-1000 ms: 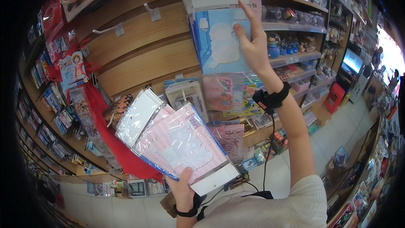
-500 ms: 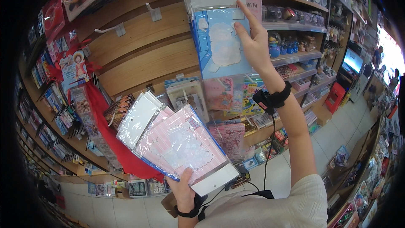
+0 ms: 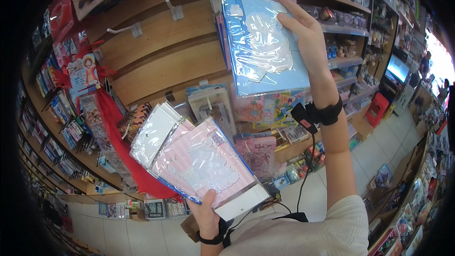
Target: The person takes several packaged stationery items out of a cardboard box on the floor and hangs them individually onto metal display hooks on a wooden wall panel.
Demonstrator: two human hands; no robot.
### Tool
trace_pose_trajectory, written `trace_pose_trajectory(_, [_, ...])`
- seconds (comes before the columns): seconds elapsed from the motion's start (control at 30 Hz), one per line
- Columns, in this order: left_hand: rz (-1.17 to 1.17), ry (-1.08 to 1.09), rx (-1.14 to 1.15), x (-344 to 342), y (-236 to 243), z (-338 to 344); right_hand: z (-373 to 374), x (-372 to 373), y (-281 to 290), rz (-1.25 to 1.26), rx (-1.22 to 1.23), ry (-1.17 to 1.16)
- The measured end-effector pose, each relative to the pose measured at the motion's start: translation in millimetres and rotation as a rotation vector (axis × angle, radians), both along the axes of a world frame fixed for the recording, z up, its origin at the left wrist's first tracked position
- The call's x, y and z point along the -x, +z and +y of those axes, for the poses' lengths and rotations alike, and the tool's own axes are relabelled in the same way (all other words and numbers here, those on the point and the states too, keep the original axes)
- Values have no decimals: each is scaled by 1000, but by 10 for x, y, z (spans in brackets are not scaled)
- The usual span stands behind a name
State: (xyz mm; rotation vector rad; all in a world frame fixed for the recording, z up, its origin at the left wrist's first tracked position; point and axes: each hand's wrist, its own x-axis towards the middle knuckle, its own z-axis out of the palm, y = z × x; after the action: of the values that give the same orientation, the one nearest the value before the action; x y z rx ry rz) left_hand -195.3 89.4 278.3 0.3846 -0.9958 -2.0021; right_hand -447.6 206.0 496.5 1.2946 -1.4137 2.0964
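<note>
Up at the wooden slat wall, my right hand [image 3: 310, 35] is closed on the upper right edge of a blue packet [image 3: 258, 52]. This flat packet is in shiny clear plastic with a white header strip and a pale printed shape. Behind its left edge, more packets show a narrow strip. Low in the middle, my left hand [image 3: 206, 214] grips a fanned stack of flat plastic-wrapped packets, thumb on top. The front one, a pink striped packet [image 3: 204, 161], has a white header at its lower right end. The fingers under the stack are hidden.
Bare white hooks [image 3: 125, 30] stick out from the slat wall [image 3: 161, 66] on the left. More packets hang below on hooks. A red cloth [image 3: 142, 175] drapes beside the stack. Stocked shelves [image 3: 348, 64] stand right, and a black cable [image 3: 303, 180] hangs from my right wrist.
My right hand has moved right and slightly down, bringing the blue packet with it, now tilted and catching more glare. My left hand and its stack have hardly moved.
</note>
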Motion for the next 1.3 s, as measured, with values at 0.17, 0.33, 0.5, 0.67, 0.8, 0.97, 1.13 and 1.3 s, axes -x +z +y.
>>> trace_pose_trajectory(0.17, [-52, 35, 89, 6, 0, 31, -25, 101, -11, 69, -19, -17])
trace_pose_trajectory(0.33, [-53, 24, 92, -5, -2, 24, -27, 135, -21, 88, -1, -5])
trace_pose_trajectory(0.5, [-59, 33, 101, -14, -2, 25, -29, 118, -6, 87, -38, -4])
trace_pose_trajectory(0.67, [-70, 36, 102, -25, -39, 12, -77, 259, -17, 187, -56, -92])
trace_pose_trajectory(0.8, [-63, 36, 108, -23, -46, 12, -84, 273, 24, 157, -104, -101])
trace_pose_trajectory(0.97, [-48, 46, 98, -29, -21, 40, -88, 346, 22, 179, -182, -202])
trace_pose_trajectory(1.13, [-56, 38, 99, -39, 1, 58, -136, 347, 67, 313, -190, -374])
trace_pose_trajectory(1.3, [-84, 37, 101, -63, 1, 68, -91, 191, 170, 371, -439, -666])
